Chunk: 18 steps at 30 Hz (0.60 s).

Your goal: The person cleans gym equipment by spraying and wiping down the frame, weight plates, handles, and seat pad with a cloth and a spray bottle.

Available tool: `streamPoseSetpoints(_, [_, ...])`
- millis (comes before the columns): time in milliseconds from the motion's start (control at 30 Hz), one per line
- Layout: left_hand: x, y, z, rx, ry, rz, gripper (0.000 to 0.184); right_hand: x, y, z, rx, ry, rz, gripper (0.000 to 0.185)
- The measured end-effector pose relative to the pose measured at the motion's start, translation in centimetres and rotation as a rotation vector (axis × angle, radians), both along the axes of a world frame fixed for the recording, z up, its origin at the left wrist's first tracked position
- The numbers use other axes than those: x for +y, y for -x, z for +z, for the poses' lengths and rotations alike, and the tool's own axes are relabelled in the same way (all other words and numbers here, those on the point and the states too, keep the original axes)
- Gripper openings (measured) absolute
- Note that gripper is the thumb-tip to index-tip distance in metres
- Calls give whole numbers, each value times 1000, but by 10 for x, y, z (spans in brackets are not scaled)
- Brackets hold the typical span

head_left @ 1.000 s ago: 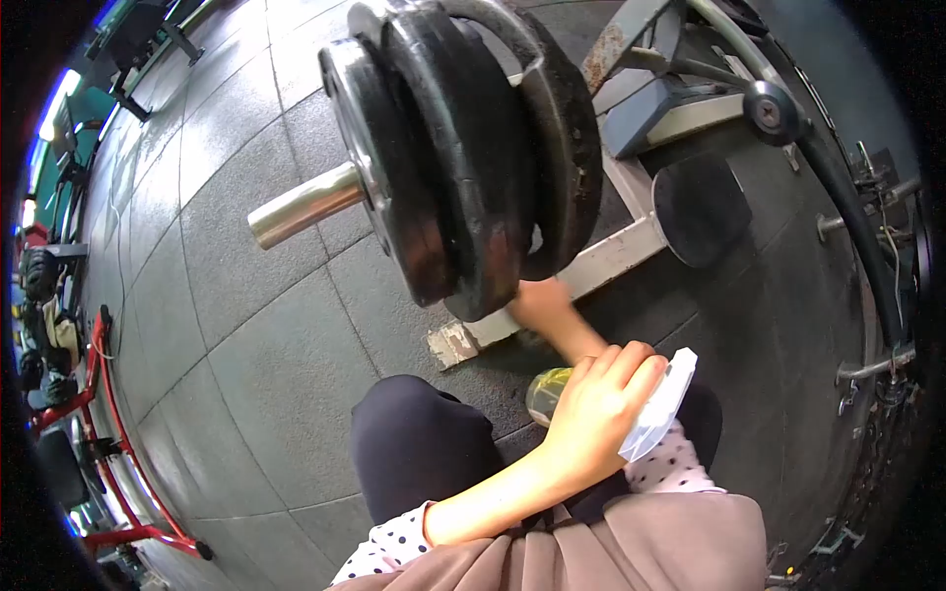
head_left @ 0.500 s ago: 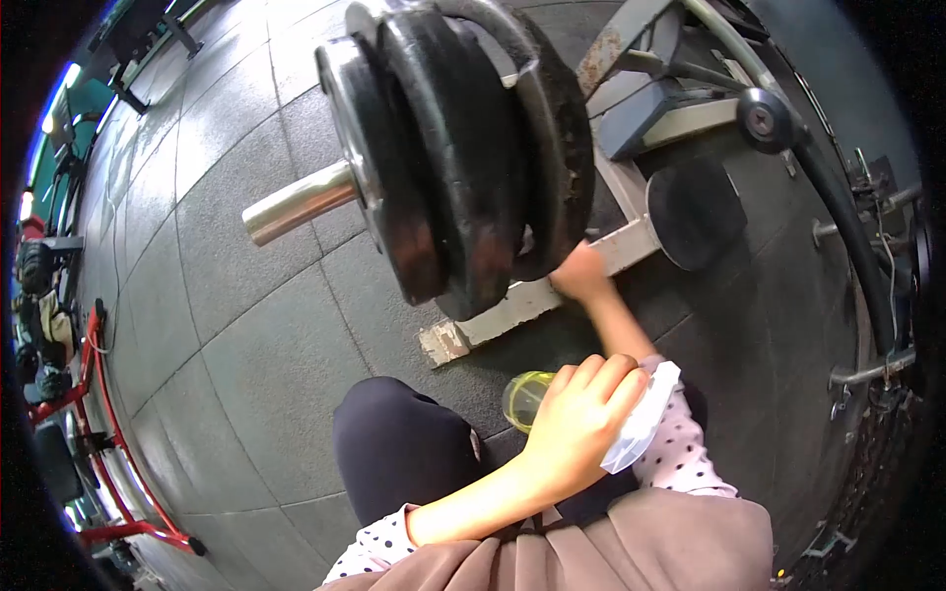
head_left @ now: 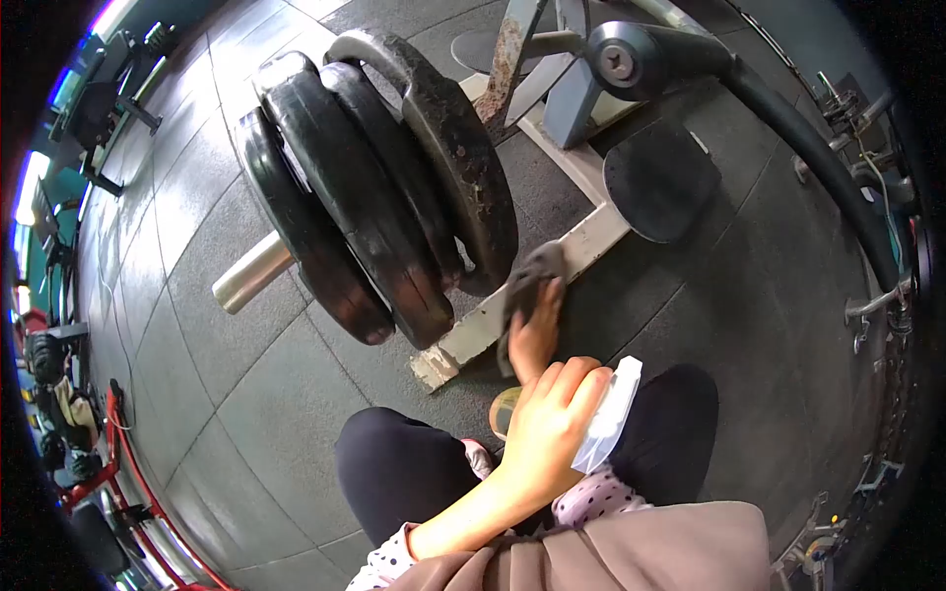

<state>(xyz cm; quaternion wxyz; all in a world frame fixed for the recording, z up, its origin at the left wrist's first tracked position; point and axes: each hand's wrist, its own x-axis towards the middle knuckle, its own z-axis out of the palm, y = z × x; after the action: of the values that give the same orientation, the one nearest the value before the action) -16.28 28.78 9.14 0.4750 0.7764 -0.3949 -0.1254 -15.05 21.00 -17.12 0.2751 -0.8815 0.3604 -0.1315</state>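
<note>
Floor [head_left: 266,424]; left grip [head_left: 557,409] closed round bottle [head_left: 505,412]; right grip [head_left: 535,340] on cloth [head_left: 537,276]

Bright glare whitens the rubber floor tiles [head_left: 236,389] up and left of the weight plates [head_left: 360,202]; right of the plates the floor is dimmer. Fisheye distortion bends the edges into black corners.

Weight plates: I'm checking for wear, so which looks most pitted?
The plate farthest from the bare silver bar end; its surface is rough, the others look smoother.

Grey tiled floor [head_left: 271,419]; chipped pale beam [head_left: 480,331] lying on it.
</note>
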Motion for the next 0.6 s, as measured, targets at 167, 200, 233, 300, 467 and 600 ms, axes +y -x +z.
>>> streamPoseSetpoints(167, [9, -2, 4, 47, -56, -17, 54, -132, -62, -51, -171, -12, -443, 67])
streamPoseSetpoints(200, [10, -2, 6, 48, -52, -2, 50, -146, -66, -43, -138, -28, -474, 67])
streamPoseSetpoints(233, [11, -1, 7, 49, -49, 13, 46, -161, -68, -40, -104, -44, -506, 68])
streamPoseSetpoints(300, [15, -1, 4, 25, -51, 20, 47, -176, -69, -29, 113, -320, -535, 64])
streamPoseSetpoints(467, [17, 1, -4, 29, -30, 30, 46, -118, -46, -58, -516, -265, -603, 58])
streamPoseSetpoints(600, [14, -4, -4, 54, 10, 12, 45, 22, -5, -3, 201, -546, -583, 60])
